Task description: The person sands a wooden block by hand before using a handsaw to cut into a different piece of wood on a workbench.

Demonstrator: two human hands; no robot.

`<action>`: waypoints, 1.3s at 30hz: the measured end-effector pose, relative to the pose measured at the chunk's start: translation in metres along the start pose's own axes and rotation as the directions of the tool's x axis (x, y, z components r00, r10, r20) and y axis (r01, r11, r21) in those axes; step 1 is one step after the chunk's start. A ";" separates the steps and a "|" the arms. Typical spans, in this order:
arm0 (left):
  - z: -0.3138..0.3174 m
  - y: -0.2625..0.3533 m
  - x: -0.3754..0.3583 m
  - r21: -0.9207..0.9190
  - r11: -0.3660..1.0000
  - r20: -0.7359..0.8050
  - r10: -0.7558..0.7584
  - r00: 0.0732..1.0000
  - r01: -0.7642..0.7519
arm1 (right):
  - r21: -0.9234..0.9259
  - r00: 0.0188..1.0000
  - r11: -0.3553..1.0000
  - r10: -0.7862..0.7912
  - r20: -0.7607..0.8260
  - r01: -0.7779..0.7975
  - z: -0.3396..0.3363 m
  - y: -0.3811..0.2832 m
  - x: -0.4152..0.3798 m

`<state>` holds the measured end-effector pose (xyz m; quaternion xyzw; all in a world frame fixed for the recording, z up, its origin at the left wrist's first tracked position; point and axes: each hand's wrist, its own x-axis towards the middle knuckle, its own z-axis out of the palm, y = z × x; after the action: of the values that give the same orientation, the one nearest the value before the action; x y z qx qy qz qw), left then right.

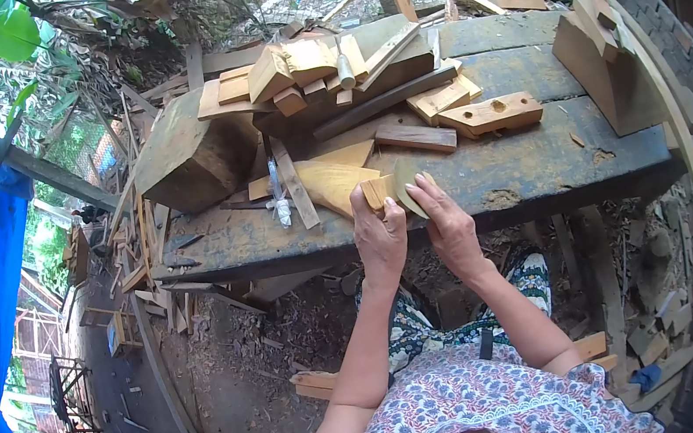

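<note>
My left hand [380, 243] is closed round a small light wooden block [378, 192] above the front edge of the workbench. Close on its right, my right hand [447, 224] pinches a thin olive-brown sheet [416, 191], whose left edge meets the block. Whether the sheet is stiff or flexible cannot be made out. Behind the block, a curved yellowish wood piece [333, 181] lies on the bench. A short dark wood bar [416, 137] rests farther back, near a light block with holes [492, 114].
The worn workbench [535, 168] holds a pile of wood offcuts [290, 65] and a large timber block [196, 153]. A wrapped tool [281, 208] lies at left. A big wooden block [611, 82] and a long curved strip [654, 76] stand at right. Scraps litter the ground.
</note>
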<state>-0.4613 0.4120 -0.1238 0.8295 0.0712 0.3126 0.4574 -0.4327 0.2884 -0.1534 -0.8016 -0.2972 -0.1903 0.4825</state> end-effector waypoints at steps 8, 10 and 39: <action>0.001 -0.003 0.003 0.046 0.999 0.000 0.028 1.000 -0.028 | 0.068 0.919 0.917 0.389 0.066 -0.393 0.005 0.043 -0.015; 0.000 0.000 -0.005 0.049 0.999 0.003 0.021 1.000 -0.021 | 0.083 0.940 0.936 0.339 0.044 -0.342 -0.003 0.019 -0.015; 0.001 -0.003 -0.003 0.015 1.000 0.003 0.011 1.000 -0.011 | 0.056 0.989 0.988 0.147 -0.002 -0.146 -0.010 -0.002 -0.008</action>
<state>-0.4627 0.4118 -0.1277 0.8336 0.0684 0.3135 0.4496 -0.4400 0.2783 -0.1520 -0.8069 -0.2412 -0.1486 0.5183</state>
